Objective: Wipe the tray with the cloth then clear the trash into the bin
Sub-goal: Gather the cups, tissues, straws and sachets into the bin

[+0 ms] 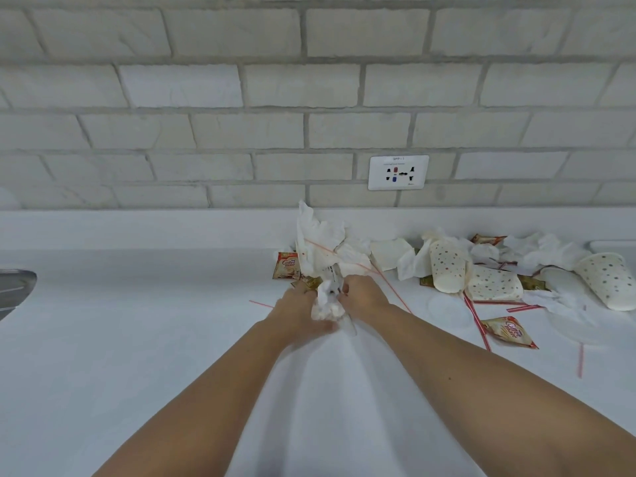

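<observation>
My left hand (298,313) and my right hand (365,293) meet over the white counter (137,339) and together grip a bundle of crumpled white napkins (327,270) with thin red-striped stirrers poking out of it. The bundle rises up toward the wall between my thumbs. A Coffee mate sachet (286,266) lies just left of the bundle. More trash spreads to the right: polka-dot paper cups (447,266) on their sides, more napkins (537,251), another sachet (509,332) and loose red stirrers (476,320). No tray, cloth or bin is in view.
A grey brick wall with a white power socket (398,172) stands behind the counter. A metal sink edge (15,287) shows at the far left. A clear plastic lid (449,309) lies flat near the cups.
</observation>
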`<state>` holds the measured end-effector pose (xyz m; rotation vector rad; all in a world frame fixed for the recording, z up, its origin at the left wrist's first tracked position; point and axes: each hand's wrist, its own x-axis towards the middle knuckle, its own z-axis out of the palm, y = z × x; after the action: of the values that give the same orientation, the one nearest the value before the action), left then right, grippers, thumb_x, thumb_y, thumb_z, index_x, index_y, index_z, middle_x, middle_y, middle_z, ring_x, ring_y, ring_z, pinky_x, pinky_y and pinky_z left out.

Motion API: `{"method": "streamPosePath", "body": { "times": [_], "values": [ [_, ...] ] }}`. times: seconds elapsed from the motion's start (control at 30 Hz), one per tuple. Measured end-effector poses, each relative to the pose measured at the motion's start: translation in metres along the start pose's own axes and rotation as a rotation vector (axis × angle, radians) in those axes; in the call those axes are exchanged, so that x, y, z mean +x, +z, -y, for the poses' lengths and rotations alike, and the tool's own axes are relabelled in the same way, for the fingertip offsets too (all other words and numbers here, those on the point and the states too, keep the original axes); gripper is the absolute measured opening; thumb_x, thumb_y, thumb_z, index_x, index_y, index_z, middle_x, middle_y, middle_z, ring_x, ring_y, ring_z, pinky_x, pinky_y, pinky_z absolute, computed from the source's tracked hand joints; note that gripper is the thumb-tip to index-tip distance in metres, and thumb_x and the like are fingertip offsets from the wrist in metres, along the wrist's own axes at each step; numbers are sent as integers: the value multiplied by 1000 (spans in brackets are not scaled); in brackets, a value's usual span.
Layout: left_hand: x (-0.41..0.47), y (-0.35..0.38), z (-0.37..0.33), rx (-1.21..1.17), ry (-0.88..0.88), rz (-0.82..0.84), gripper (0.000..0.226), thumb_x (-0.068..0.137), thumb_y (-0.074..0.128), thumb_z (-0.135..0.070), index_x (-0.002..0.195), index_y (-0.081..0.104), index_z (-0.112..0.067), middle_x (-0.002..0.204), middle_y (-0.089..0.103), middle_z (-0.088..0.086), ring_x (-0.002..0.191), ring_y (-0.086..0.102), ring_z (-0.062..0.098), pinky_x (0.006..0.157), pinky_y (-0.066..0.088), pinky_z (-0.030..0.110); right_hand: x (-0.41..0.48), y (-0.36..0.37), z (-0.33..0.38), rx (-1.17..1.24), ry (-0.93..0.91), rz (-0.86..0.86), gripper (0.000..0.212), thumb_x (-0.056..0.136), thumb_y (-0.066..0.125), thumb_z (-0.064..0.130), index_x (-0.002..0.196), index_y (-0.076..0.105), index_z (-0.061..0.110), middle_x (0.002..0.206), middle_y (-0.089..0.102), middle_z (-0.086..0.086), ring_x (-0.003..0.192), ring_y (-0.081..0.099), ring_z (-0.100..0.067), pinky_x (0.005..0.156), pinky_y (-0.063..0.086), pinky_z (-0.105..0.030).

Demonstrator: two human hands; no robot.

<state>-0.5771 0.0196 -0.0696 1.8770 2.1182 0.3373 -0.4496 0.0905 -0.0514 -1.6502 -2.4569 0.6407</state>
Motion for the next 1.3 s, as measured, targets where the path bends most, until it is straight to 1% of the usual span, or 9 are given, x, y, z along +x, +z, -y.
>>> {"method": "streamPosePath", "body": {
  "times": [0.2, 0.4, 0.6, 0.7, 0.8, 1.03, 1.13, 1.23, 1.3],
  "values": [
    [-6, -14, 0, 53, 134, 143, 32, 88, 56, -19, 117, 59, -5, 124, 54, 9, 113, 53, 23, 94, 44, 31, 8, 4, 10, -109, 32, 4, 33, 94, 51, 16, 124, 51, 3, 127, 52, -13, 118, 52, -27, 82, 45, -33],
    [-17, -16, -10, 275, 152, 201, 29, 91, 47, -16, 115, 54, -2, 121, 51, 12, 111, 49, 25, 85, 42, 29, 10, -2, 10, -158, 97, 110, 9, 93, 46, 4, 88, 53, 6, 72, 42, 1, 84, 51, -19, 63, 39, -24],
    [-26, -15, -24, 300, 84, 229, 27, 96, 42, -12, 117, 52, 0, 118, 57, 16, 107, 58, 27, 83, 45, 29, -10, -8, -2, -260, 142, 245, 23, 95, 46, 4, 72, 45, 2, 67, 35, -2, 55, 35, -14, 51, 33, -22],
    [-32, -18, -28, 157, 65, 241, 13, 96, 41, -11, 101, 51, -5, 99, 58, 14, 89, 57, 23, 67, 40, 17, -20, -15, -8, -302, 98, 312, 22, 95, 50, 9, 111, 59, -4, 71, 41, -4, 76, 50, -22, 75, 40, -28],
    [-39, -22, -32, -145, 20, 209, 28, 92, 41, -3, 69, 34, -18, 69, 41, -3, 58, 36, 8, 46, 32, 10, -31, -18, -5, -335, 125, 328, 9, 91, 58, 6, 84, 56, 0, 80, 49, -7, 91, 57, -23, 80, 40, -25],
    [-40, -36, -14, -660, -272, 47, 20, 96, 39, -8, 79, 48, -13, 71, 47, 1, 50, 52, 7, 37, 34, 9, -20, -2, 9, -83, 26, 102, 40, 94, 46, -1, 134, 40, -1, 143, 30, -19, 130, 39, -28, 103, 38, -30],
    [-40, -41, -6, -798, -370, -32, 10, 96, 39, -9, 94, 49, -10, 76, 46, 1, 57, 52, 11, 43, 37, 14, -16, 8, 8, 32, 95, 48, 29, 95, 46, 3, 123, 51, -1, 128, 47, -16, 114, 53, -28, 91, 46, -31],
    [-39, -44, 3, -844, -436, -69, 10, 97, 39, -10, 99, 49, -9, 76, 46, 1, 57, 52, 10, 50, 34, 18, -12, 6, 12, 106, 108, 41, 6, 91, 47, 1, 90, 53, 3, 85, 51, -6, 74, 52, -19, 55, 40, -22],
    [-37, -45, 8, -872, -482, -85, 10, 96, 39, -8, 96, 50, -9, 76, 47, 1, 56, 52, 11, 48, 33, 19, -8, 6, 18, 101, 118, 59, 25, 90, 48, 4, 67, 39, 11, 68, 44, -1, 57, 43, -13, 46, 30, -20]
  ]
}}
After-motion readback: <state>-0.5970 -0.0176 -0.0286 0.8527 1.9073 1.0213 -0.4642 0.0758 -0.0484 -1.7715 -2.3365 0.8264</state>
